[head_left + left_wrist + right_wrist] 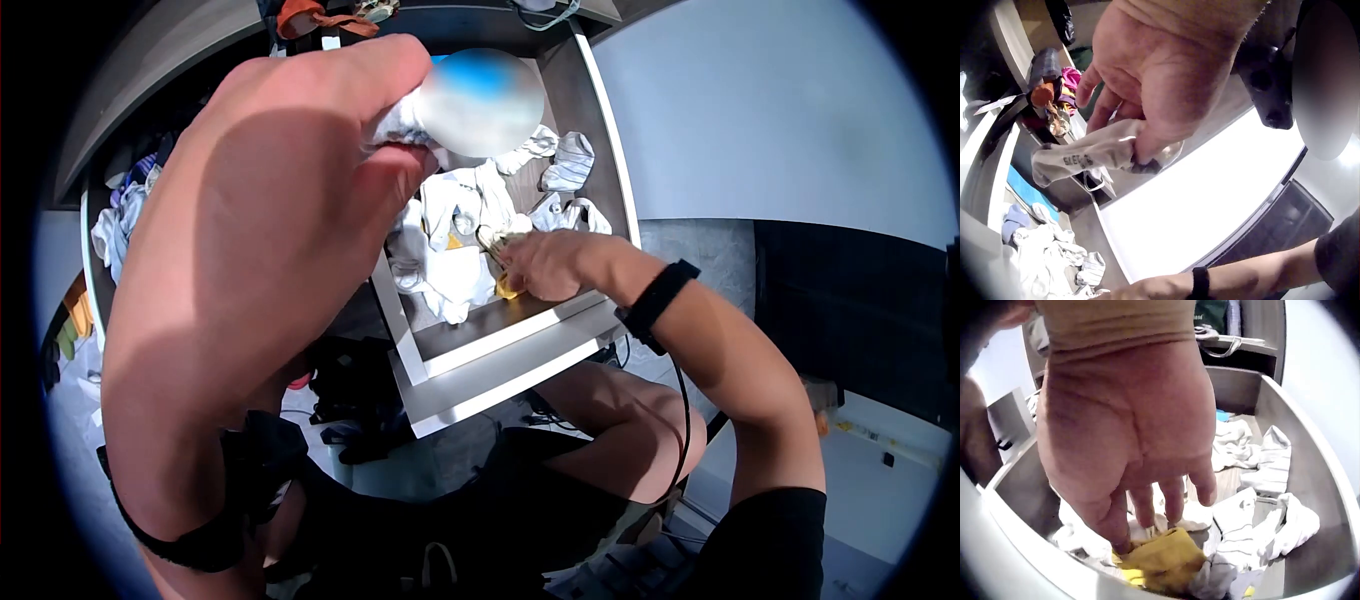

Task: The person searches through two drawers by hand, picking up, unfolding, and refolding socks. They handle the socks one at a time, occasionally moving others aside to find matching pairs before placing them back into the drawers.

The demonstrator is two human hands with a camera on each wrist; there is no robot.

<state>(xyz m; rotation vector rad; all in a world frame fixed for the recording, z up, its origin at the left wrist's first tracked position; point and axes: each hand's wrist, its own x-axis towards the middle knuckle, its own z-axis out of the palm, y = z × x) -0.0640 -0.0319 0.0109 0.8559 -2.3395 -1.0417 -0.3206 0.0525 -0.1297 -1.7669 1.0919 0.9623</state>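
Note:
My left hand, raised close to the head camera, pinches a white sock between thumb and fingers. Dark lettering runs along the sock, which hangs sideways in the left wrist view. In the open drawer my right hand reaches down, palm toward its wrist camera, fingers fairly straight and spread. Its fingertips are right at a yellow cloth piece near the drawer's front; some tips are hidden behind it. White socks lie loosely heaped around that hand, with a striped sock by the drawer's right side.
The wooden drawer has raised side walls and a white front edge. Another open drawer with clothing stands at the left. Orange and other items sit on the cabinet behind. My bent leg is just below the drawer front.

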